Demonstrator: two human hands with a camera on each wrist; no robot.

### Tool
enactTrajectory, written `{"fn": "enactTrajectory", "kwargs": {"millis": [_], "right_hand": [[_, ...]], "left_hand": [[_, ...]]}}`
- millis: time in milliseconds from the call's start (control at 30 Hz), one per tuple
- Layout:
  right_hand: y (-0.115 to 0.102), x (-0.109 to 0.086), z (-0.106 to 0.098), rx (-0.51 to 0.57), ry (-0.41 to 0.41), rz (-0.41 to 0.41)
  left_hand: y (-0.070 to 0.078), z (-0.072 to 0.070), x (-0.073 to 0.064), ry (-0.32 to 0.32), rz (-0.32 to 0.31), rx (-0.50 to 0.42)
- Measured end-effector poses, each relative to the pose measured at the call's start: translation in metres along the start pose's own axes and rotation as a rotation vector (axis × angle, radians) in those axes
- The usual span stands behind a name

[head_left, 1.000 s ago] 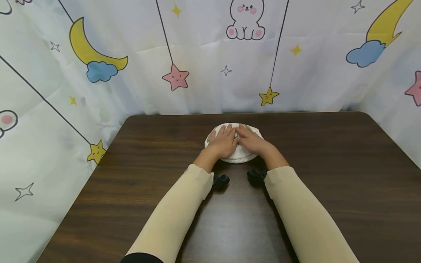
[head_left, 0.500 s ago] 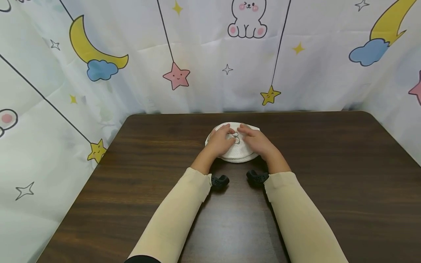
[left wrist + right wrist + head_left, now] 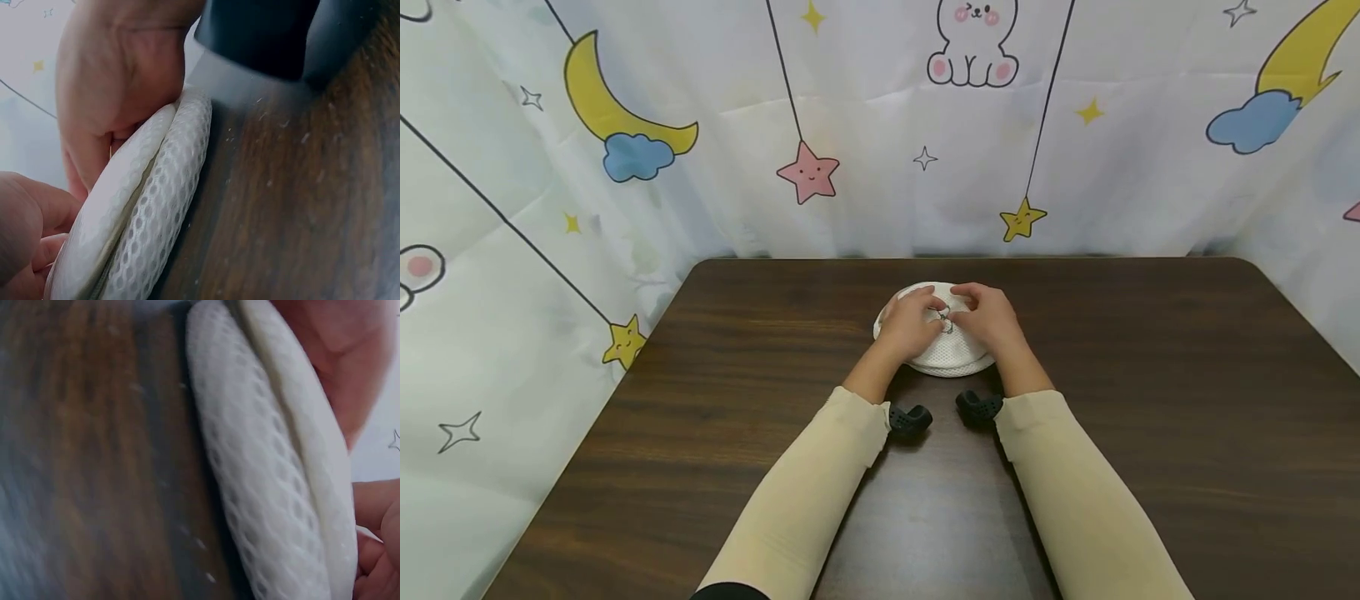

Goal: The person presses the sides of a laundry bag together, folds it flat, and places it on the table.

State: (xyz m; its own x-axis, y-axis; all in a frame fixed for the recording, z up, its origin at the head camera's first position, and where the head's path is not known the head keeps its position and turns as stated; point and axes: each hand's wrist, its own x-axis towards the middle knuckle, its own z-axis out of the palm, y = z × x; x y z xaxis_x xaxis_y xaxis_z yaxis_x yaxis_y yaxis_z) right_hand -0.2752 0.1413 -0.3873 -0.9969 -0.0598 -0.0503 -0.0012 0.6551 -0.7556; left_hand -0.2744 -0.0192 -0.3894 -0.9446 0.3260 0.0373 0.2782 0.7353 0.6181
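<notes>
A round, flat white mesh bag lies near the far edge of the brown table, a small dark drawing on its top. My left hand is over its left part and my right hand over its right, fingers bent inward and thumbs facing each other. Close up in the left wrist view, a seam runs round the mesh rim. In the right wrist view the right hand's fingers curl at the bag's upper face. Whether they pinch the cloth, I cannot tell.
Dark wood tabletop reaches all round the bag. Behind and to the sides hangs a white curtain printed with moons, stars and a bear. Black wrist-worn pieces jut from both beige sleeves just above the table.
Both hands have gone from lying flat on the bag to arched, with fingers bent. The right hand's fingers have drawn in more toward its thumb. The bag stays in place.
</notes>
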Motion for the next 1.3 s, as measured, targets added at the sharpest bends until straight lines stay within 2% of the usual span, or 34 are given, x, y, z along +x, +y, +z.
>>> {"fn": "enactTrajectory", "kwargs": {"millis": [133,267,433,500,633,733,833,1133,1300], "right_hand": [[-0.004,0.0,0.002,-0.034,0.021,0.031],[-0.005,-0.001,0.004,-0.02,0.018,0.041],[-0.003,-0.003,0.007,-0.077,-0.029,-0.009],[-0.001,-0.004,0.008,-0.12,-0.076,-0.062],[0.003,-0.006,0.007,-0.168,-0.203,-0.176],[0.005,-0.008,0.004,-0.159,-0.272,-0.216],[0.007,-0.008,0.001,-0.162,-0.309,-0.23],[0.007,-0.007,-0.001,-0.269,-0.341,-0.233],[0.009,-0.007,-0.004,-0.227,-0.327,-0.218]], "left_hand": [[0.002,0.001,-0.001,0.008,-0.008,0.012],[0.002,0.0,-0.002,0.012,-0.017,0.026],[-0.001,-0.001,-0.005,-0.024,0.006,0.046],[-0.004,-0.001,-0.005,-0.051,0.017,0.091],[-0.01,0.0,-0.005,-0.114,0.027,0.251],[-0.012,0.001,-0.005,-0.162,0.031,0.355],[-0.012,0.002,-0.005,-0.197,0.031,0.407],[-0.005,0.004,-0.004,-0.235,0.008,0.435],[-0.003,0.004,-0.003,-0.236,0.003,0.441]]}}
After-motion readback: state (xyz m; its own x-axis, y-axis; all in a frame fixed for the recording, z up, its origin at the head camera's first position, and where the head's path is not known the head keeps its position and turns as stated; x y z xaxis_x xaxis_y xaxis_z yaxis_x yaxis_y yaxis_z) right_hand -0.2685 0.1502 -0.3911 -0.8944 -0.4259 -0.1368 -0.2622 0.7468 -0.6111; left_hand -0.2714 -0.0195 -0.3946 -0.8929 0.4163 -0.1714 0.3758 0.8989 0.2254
